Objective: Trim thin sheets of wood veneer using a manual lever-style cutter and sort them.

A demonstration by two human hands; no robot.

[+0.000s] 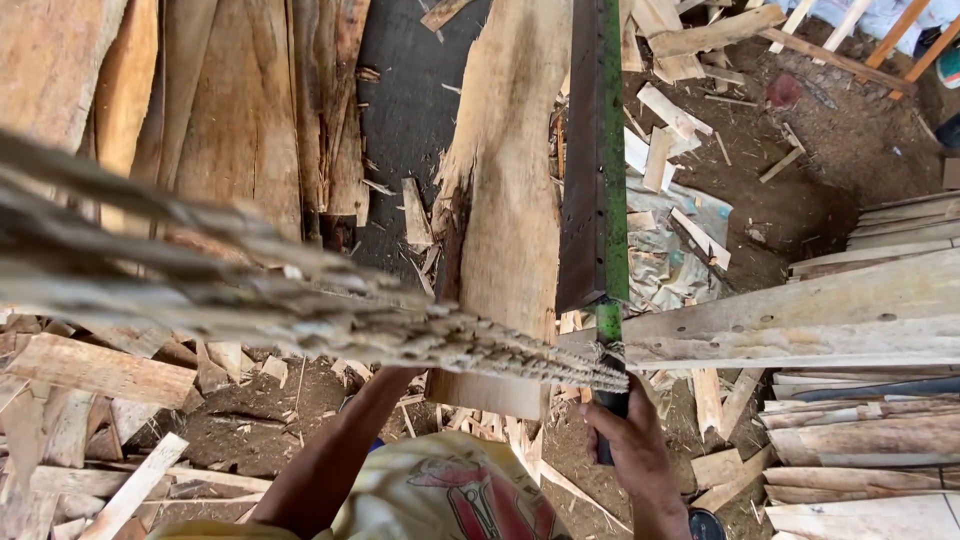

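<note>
R hand: fingers wrapped tight round dark handle of long blade, green-edged, pointing away. Blade lies along edge of upright pale plank. L hand hidden behind blurred rough wood, grip can't tell; forearm reaches up. Offcuts on dirt floor.

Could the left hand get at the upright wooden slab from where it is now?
Probably yes. The left arm reaches up toward the wooden slab, but the hand itself is hidden behind a blurred bundle of rough strips. Nothing else seems to block it. The right hand grips the big blade's handle.
</note>
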